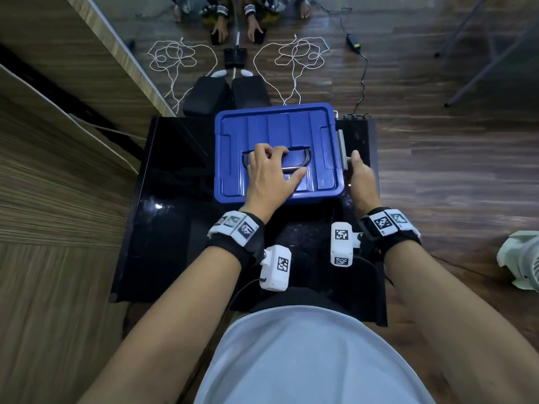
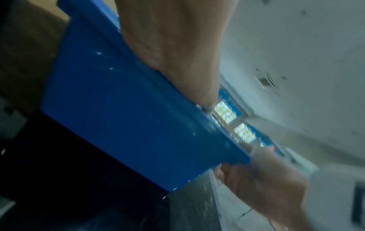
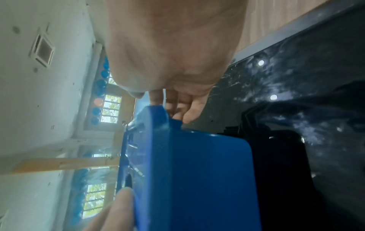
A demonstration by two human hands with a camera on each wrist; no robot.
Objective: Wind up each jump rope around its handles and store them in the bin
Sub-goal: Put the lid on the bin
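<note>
A blue bin (image 1: 291, 123) stands on the black table (image 1: 175, 228) with its lid on. My left hand (image 1: 271, 170) lies on the lid, fingers curled over the grey lid handle (image 1: 306, 158), thumb across its near bar. My right hand (image 1: 360, 173) grips the grey side latch (image 1: 341, 147) at the bin's right edge, thumb on top. In the right wrist view its fingers (image 3: 189, 112) hook under the bin's rim (image 3: 168, 125). In the left wrist view my left hand (image 2: 173, 46) rests on the bin (image 2: 118, 117). A loose white rope (image 1: 294, 53) lies on the floor beyond.
A mirror at the left doubles the rope and a black bag (image 1: 250, 91). A black power adapter (image 1: 353, 42) and its cable lie on the wooden floor at the right. A white fan (image 1: 522, 263) sits at the far right. A wooden cabinet (image 1: 43, 170) borders the table's left.
</note>
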